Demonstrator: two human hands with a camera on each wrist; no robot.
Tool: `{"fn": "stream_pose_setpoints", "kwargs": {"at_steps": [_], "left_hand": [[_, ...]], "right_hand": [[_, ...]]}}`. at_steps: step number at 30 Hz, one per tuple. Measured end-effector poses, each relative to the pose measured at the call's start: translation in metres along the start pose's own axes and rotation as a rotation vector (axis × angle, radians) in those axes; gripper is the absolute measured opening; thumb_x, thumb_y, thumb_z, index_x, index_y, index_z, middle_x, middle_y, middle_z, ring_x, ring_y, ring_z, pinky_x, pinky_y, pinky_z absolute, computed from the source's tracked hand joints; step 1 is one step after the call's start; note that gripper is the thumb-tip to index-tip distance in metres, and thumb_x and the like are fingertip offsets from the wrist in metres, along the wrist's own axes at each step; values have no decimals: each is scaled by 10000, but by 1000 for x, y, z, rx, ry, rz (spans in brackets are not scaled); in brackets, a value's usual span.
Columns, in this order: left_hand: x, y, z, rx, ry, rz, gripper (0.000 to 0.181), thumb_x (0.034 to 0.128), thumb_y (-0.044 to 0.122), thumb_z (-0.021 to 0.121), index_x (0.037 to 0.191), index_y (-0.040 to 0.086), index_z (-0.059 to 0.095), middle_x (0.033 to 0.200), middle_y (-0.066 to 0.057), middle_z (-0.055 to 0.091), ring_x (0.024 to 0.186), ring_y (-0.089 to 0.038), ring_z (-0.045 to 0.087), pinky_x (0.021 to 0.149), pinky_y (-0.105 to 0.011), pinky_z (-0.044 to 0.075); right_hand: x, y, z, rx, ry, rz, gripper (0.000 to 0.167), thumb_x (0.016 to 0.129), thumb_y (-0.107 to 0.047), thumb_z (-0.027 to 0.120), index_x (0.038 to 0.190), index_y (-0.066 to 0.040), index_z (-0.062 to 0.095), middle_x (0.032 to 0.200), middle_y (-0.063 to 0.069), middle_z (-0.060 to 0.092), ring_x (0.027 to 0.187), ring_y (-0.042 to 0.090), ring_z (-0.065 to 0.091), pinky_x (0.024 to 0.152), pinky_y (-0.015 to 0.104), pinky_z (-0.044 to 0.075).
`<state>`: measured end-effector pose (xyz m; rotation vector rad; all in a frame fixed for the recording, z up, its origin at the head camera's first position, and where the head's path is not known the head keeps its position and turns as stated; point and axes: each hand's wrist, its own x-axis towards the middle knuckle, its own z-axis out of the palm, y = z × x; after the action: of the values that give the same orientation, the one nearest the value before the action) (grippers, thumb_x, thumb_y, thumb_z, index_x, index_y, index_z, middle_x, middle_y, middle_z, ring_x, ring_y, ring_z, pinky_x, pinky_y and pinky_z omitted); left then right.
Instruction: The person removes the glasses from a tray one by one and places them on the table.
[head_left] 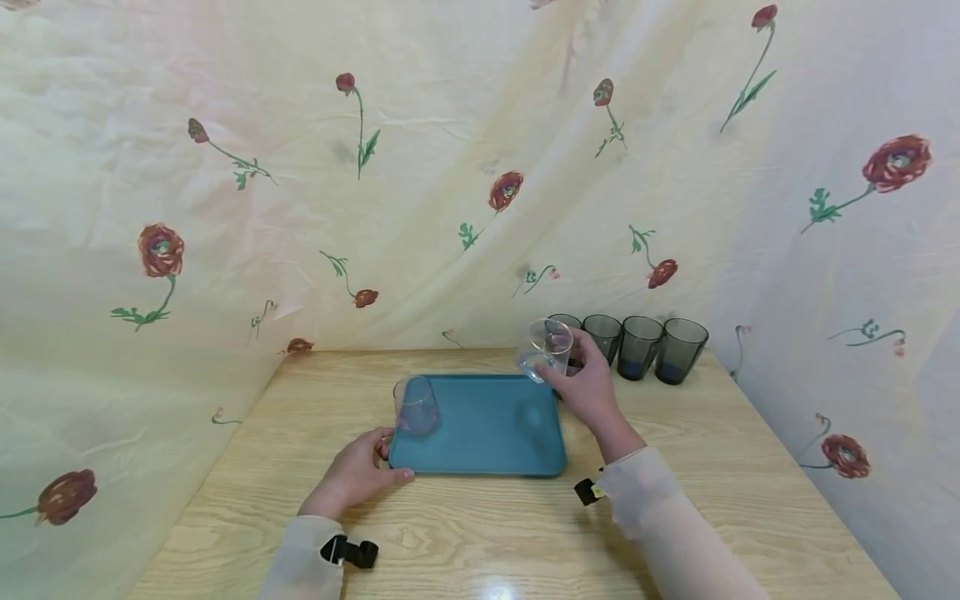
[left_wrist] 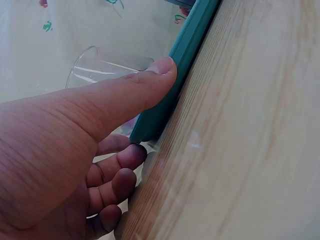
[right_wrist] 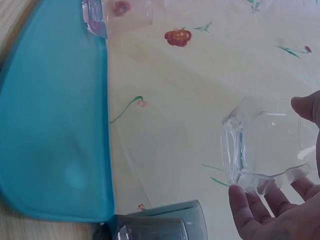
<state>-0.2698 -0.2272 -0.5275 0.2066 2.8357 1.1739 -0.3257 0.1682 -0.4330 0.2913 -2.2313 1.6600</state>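
Note:
A blue tray (head_left: 480,429) lies on the wooden table. My left hand (head_left: 360,473) holds its near left corner; in the left wrist view the thumb (left_wrist: 155,75) lies along the rim and the fingers bend beside the corner. A clear, faintly pink glass (head_left: 417,408) stands at the left end of the tray. Over the far right corner, my right hand (head_left: 588,383) grips a clear glass (head_left: 546,354), slightly tilted and raised off the tray. The right wrist view shows this glass's thick, faceted base (right_wrist: 232,150), with thumb and fingers around its side.
Several dark grey tumblers (head_left: 640,346) stand in a row at the back right, just behind my right hand, which partly hides the leftmost ones. A flowered cloth (head_left: 420,208) hangs behind the wooden table (head_left: 465,533) and along both sides.

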Motion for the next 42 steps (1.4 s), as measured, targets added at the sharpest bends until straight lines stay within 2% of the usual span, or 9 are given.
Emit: {"fn": "stream_pose_setpoints", "kwargs": {"at_steps": [3, 11, 14, 18, 23, 26, 30, 34, 42], "left_hand": [[1, -1, 0, -7, 0, 0, 938, 781, 462, 930, 1544, 114, 509, 977, 9, 576, 768, -152, 546, 766, -361, 475], [0, 0, -1, -14, -7, 4, 941, 780, 465, 929, 1540, 100, 510, 979, 5, 578, 780, -151, 544, 774, -371, 480], [0, 1, -1, -12, -3, 5, 935, 782, 457, 930, 1537, 98, 513, 974, 6, 578, 779, -152, 542, 770, -374, 481], [-1, 3, -1, -7, -2, 8, 930, 786, 451, 928, 1537, 94, 512, 970, 7, 576, 770, -149, 539, 764, -374, 480], [-1, 4, -1, -5, -1, 10, 931, 785, 453, 929, 1536, 92, 513, 967, 11, 578, 765, -147, 542, 768, -374, 481], [-1, 3, -1, -8, 0, 10, 932, 782, 455, 930, 1535, 93, 516, 966, 10, 579, 764, -148, 543, 764, -373, 481], [0, 1, 0, 0, 1, 10, 938, 782, 467, 927, 1537, 94, 513, 966, 10, 572, 760, -145, 538, 752, -368, 478], [0, 0, 0, 1, 1, 11, 943, 778, 469, 928, 1537, 93, 513, 966, 9, 569, 760, -145, 534, 752, -366, 476], [0, 1, 1, 3, 2, 9, 938, 779, 472, 926, 1534, 95, 517, 967, 6, 564, 760, -148, 533, 748, -368, 475]], "right_hand": [[3, 3, -7, -13, 58, 5, 659, 905, -201, 853, 1473, -120, 529, 1339, 181, 594, 1163, 332, 608, 849, 294, 528], [8, 2, -27, -10, 172, 49, 663, 909, -220, 850, 1485, -141, 531, 1333, 133, 572, 1186, 273, 553, 852, 278, 514], [10, 2, -36, -13, 203, 61, 684, 909, -265, 854, 1493, -125, 528, 1341, 134, 568, 1203, 257, 529, 861, 249, 505], [10, 6, -50, -10, 227, 80, 729, 912, -305, 850, 1534, -157, 498, 1399, 136, 550, 1249, 274, 517, 866, 215, 492], [7, 15, -68, -38, 257, 103, 676, 918, -335, 841, 1496, -184, 525, 1400, 113, 546, 1243, 265, 516, 830, 224, 490], [6, 22, -78, -65, 264, 123, 672, 926, -381, 824, 1502, -213, 521, 1382, 73, 551, 1222, 220, 503, 820, 244, 489], [5, 30, -90, -103, 258, 139, 759, 921, -464, 807, 1565, -247, 469, 1389, 42, 536, 1205, 207, 467, 825, 305, 464], [5, 36, -98, -117, 246, 155, 814, 909, -498, 807, 1581, -211, 449, 1423, 54, 514, 1234, 238, 448, 851, 343, 427], [6, 52, -106, -118, 223, 227, 833, 922, -438, 812, 1580, -125, 408, 1406, 172, 503, 1260, 332, 488, 896, 359, 454]]}}
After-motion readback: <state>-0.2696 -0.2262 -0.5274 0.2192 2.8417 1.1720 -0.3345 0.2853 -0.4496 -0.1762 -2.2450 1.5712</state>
